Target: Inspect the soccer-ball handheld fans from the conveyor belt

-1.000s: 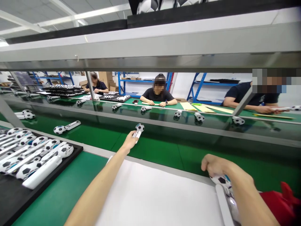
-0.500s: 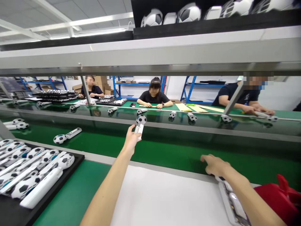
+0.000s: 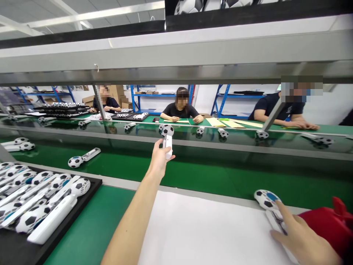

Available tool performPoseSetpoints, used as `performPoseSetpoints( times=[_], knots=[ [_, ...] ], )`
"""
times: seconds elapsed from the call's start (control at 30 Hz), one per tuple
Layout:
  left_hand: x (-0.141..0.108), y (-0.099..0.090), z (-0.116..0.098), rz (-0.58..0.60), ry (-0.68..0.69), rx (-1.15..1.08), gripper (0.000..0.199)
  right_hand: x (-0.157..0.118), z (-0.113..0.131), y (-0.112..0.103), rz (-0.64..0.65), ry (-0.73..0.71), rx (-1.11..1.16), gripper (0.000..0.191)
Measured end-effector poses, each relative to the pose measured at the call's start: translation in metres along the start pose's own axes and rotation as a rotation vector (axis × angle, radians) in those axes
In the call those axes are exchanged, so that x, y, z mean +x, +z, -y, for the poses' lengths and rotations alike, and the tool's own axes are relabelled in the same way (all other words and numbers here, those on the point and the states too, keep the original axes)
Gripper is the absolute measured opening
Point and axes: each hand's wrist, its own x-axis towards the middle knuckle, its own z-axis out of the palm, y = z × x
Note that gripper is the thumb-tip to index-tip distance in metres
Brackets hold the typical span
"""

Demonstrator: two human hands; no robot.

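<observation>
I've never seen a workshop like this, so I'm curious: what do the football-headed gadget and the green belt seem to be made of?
The football-headed gadget in the left hand looks like moulded plastic: a smooth, glossy white handle and a shiny printed ball head. The green conveyor belt looks like matte rubber or PVC, judging by its flat, even surface; the look can't settle which.

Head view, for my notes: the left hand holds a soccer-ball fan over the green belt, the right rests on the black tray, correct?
No: the head view shows the right hand on a soccer-ball fan lying on the white sheet, not on the black tray.
</observation>
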Motion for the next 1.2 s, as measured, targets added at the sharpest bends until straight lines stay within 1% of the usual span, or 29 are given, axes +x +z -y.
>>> performPoseSetpoints(
  times=[0.07, 0.1, 0.17, 0.2, 0.23, 0.27, 0.3, 0.33, 0.37, 0.43, 0.47, 0.5, 0.53, 0.57, 0.6, 0.67, 0.7, 0.77, 0.87, 1.0, 1.1, 1.13, 1.17, 1.2],
  knots=[
    [-0.003, -0.001, -0.004, 0.035, -0.01, -0.03, 0.067, 0.0, -0.008, -0.001, -0.008, 0.001, -0.052, 0.095],
    [-0.005, -0.002, -0.006, 0.068, -0.017, -0.045, 0.069, 0.0, -0.009, -0.004, -0.022, -0.006, -0.085, 0.088],
    [-0.01, -0.005, -0.011, 0.197, -0.045, -0.071, 0.076, -0.004, 0.002, -0.02, -0.09, -0.048, -0.143, 0.065],
    [-0.012, -0.006, -0.013, 0.293, -0.068, -0.077, 0.079, -0.009, 0.015, -0.032, -0.137, -0.073, -0.156, 0.052],
    [-0.016, -0.007, -0.015, 0.399, -0.091, -0.077, 0.083, -0.016, 0.033, -0.049, -0.204, -0.133, -0.134, 0.039],
    [-0.019, -0.007, -0.017, 0.503, -0.114, -0.071, 0.085, -0.025, 0.056, -0.067, -0.225, -0.225, -0.046, 0.033],
    [-0.023, -0.005, -0.018, 0.588, -0.135, -0.059, 0.085, -0.036, 0.083, -0.088, -0.293, -0.297, 0.07, 0.033],
    [-0.028, -0.003, -0.019, 0.651, -0.152, -0.042, 0.085, -0.047, 0.112, -0.11, -0.337, -0.418, 0.186, 0.035],
    [-0.033, 0.001, -0.019, 0.691, -0.166, -0.013, 0.084, -0.057, 0.142, -0.131, -0.392, -0.535, 0.312, 0.034],
    [-0.043, 0.01, -0.018, 0.717, -0.175, 0.094, 0.082, -0.071, 0.197, -0.169, -0.548, -0.752, 0.541, 0.03],
    [-0.049, 0.015, -0.018, 0.713, -0.162, 0.175, 0.082, -0.073, 0.22, -0.183, -0.616, -0.847, 0.623, 0.03],
    [-0.054, 0.02, -0.017, 0.706, -0.14, 0.267, 0.083, -0.072, 0.239, -0.194, -0.656, -0.914, 0.69, 0.032],
    [-0.059, 0.024, -0.017, 0.705, -0.112, 0.356, 0.084, -0.069, 0.254, -0.201, -0.668, -0.935, 0.748, 0.034],
    [-0.063, 0.027, -0.016, 0.71, -0.082, 0.431, 0.085, -0.064, 0.264, -0.205, -0.623, -0.931, 0.789, 0.039],
    [-0.066, 0.029, -0.016, 0.717, -0.052, 0.489, 0.085, -0.059, 0.271, -0.205, -0.552, -0.937, 0.844, 0.045],
    [-0.07, 0.03, -0.015, 0.732, -0.004, 0.555, 0.083, -0.051, 0.276, -0.201, -0.449, -0.941, 0.925, 0.055],
    [-0.071, 0.03, -0.015, 0.733, 0.017, 0.576, 0.08, -0.049, 0.276, -0.197, -0.44, -0.952, 0.959, 0.057],
    [-0.072, 0.029, -0.016, 0.72, 0.064, 0.627, 0.077, -0.049, 0.273, -0.189, -0.506, -0.976, 1.012, 0.053],
    [-0.077, 0.027, -0.018, 0.701, 0.121, 0.691, 0.079, -0.053, 0.267, -0.178, -0.619, -1.005, 1.065, 0.042],
    [-0.09, 0.028, -0.023, 0.661, 0.136, 0.746, 0.081, -0.056, 0.263, -0.169, -0.695, -1.04, 1.121, 0.04],
    [-0.095, 0.029, -0.025, 0.635, 0.158, 0.782, 0.075, -0.059, 0.263, -0.163, -0.744, -1.063, 1.175, 0.039],
    [-0.096, 0.029, -0.025, 0.641, 0.149, 0.782, 0.071, -0.061, 0.263, -0.161, -0.757, -1.072, 1.188, 0.04],
    [-0.095, 0.029, -0.025, 0.661, 0.113, 0.769, 0.067, -0.063, 0.263, -0.159, -0.767, -1.084, 1.198, 0.039],
    [-0.094, 0.03, -0.025, 0.694, 0.048, 0.74, 0.063, -0.066, 0.262, -0.156, -0.777, -1.099, 1.207, 0.039]
  ],
)
